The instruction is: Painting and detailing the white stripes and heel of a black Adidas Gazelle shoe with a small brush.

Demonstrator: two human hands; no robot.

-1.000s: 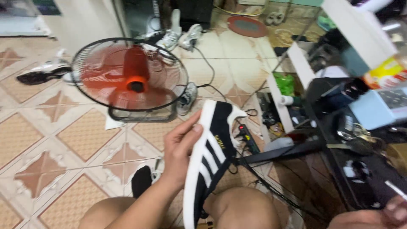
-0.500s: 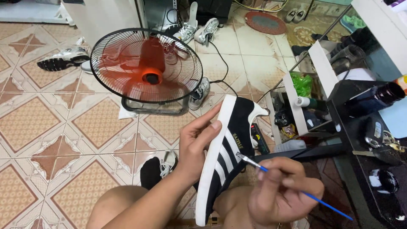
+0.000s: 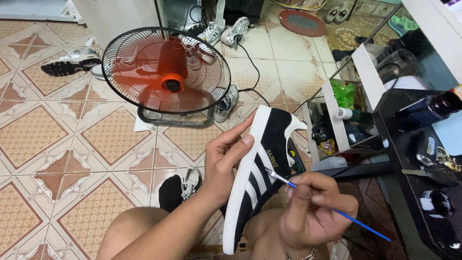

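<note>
**Fingers closed on shoe and brush; bristle tip at the stripes**

Fingers of the left hand are wrapped round the sole edge of a black shoe, thumb across the white rim. Those of the right hand are pinched shut on a thin blue brush. I read this off the head feed only.

Scene, large to small:
- Tiled floor, patterned, with a loose sneaker far off.
- Floor fan, red blades blurred, well apart from the hands.
- Black table at the right with dark bottles on it.
- Shoe, white-striped, held up over the knees, toe low, heel pointing towards the fan.
- Brush, handle trailing down to the right, tip touching the shoe's side just beside the stripes.

Step in hand, as I judge it: fine brush work on the side panel, tip just landed. Any next stroke calls for the left hand holding the shoe dead steady and light pressure from the right. Whether the bristles carry anything I cannot tell.

Against the earlier frames: a second ago the left hand had the shoe alone, and the right sat low at the frame edge, away from it. Half a second ago the brush was already at the stripes. The shoe's tilt is much the same.
</note>
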